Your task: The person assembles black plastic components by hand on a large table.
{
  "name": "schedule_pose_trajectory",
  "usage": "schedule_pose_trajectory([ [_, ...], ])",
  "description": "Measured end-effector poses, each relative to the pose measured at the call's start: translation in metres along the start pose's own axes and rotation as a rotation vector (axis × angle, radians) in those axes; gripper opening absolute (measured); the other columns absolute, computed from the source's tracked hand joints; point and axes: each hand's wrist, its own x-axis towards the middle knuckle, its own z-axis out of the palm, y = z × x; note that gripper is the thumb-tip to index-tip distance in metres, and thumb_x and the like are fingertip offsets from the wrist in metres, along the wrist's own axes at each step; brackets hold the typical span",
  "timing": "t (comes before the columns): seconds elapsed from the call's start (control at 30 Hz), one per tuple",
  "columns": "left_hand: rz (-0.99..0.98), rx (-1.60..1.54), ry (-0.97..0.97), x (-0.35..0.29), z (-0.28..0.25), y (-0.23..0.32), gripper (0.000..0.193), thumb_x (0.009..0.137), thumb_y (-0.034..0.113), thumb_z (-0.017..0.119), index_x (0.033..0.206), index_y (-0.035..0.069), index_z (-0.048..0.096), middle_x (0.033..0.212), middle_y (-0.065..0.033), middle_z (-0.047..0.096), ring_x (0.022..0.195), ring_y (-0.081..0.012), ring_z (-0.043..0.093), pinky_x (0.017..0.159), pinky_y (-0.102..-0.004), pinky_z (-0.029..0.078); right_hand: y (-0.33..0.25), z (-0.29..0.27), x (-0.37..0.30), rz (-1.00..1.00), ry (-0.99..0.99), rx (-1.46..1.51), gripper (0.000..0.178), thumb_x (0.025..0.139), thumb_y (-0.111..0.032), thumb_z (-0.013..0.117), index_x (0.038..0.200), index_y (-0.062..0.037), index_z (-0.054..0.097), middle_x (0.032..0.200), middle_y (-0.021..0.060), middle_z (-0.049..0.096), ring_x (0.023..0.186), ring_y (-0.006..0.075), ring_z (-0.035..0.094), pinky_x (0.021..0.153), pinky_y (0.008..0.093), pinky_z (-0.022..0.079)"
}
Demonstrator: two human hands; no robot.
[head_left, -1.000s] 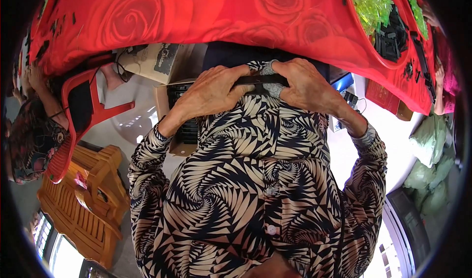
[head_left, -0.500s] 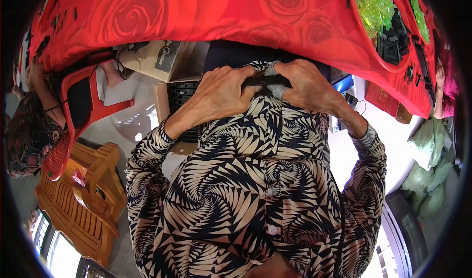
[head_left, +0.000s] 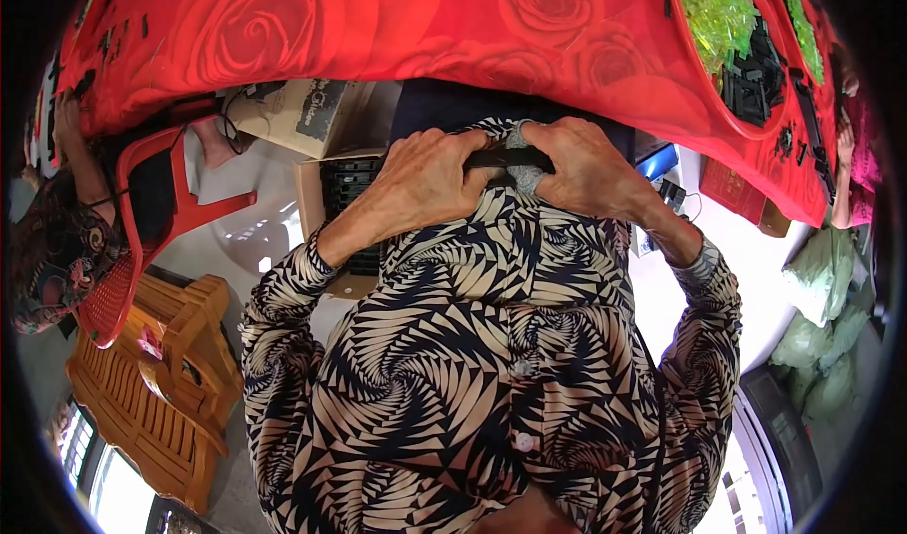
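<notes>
Above my lap, my left hand (head_left: 425,172) is closed on one end of a narrow black strip (head_left: 499,159). My right hand (head_left: 593,167) is closed around the other end, with a grey cloth (head_left: 529,177) at its fingers and thumb. The strip spans the small gap between the hands, lying roughly level; its ends are hidden by my fingers. Both hands rest close to my patterned black-and-cream shirt (head_left: 453,335), just short of the red tablecloth.
A rose-printed red tablecloth (head_left: 425,33) covers the table ahead. Its right side bears a red round tray (head_left: 694,57) with green pieces and black parts (head_left: 753,85). Below stands an open cardboard box (head_left: 309,198) of black parts. At left, a person (head_left: 71,232) sits on a red chair (head_left: 142,227).
My right hand has shifted slightly, so a little more of the grey cloth shows beside the strip. My left hand keeps its place. The person at left has moved their arm a little.
</notes>
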Motion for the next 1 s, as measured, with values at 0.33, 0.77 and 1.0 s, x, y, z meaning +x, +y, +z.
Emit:
schedule_pose_trajectory([
  [0.33,0.001,0.051,0.005,0.005,0.016,-0.005,0.032,0.081,0.019,0.059,0.106,0.001,0.066,0.065,-0.0265,0.059,0.069,-0.0448,0.061,0.066,-0.0515,0.049,-0.007,0.006,0.003,0.118,-0.051,-0.087,0.033,0.069,-0.019,0.059,0.092,0.0044,0.056,0.078,0.0248,0.058,0.079,0.0418,0.058,0.072,0.0514,0.044],
  [0.77,0.075,0.027,0.071,-0.006,0.001,-0.001,0.032,0.087,0.021,0.059,0.11,-0.001,0.057,0.08,-0.0287,0.061,0.078,-0.0466,0.058,0.067,-0.0517,0.045,-0.012,-0.029,0.006,-0.169,-0.028,-0.093,0.034,0.073,-0.012,0.061,0.103,0.003,0.055,0.087,0.0216,0.06,0.083,0.0411,0.06,0.074,0.0477,0.049],
  [1.0,0.028,-0.469,0.206,-0.005,-0.025,0.016,0.025,0.095,0.009,0.049,0.113,-0.007,0.049,0.075,-0.0202,0.06,0.068,-0.0278,0.058,0.068,-0.0374,0.046,-0.049,-0.08,-0.008,-0.081,0.978,0.538,0.028,0.085,-0.01,0.071,0.111,0.0001,0.064,0.099,0.0092,0.068,0.088,0.0161,0.065,0.079,0.0291,0.052],
])
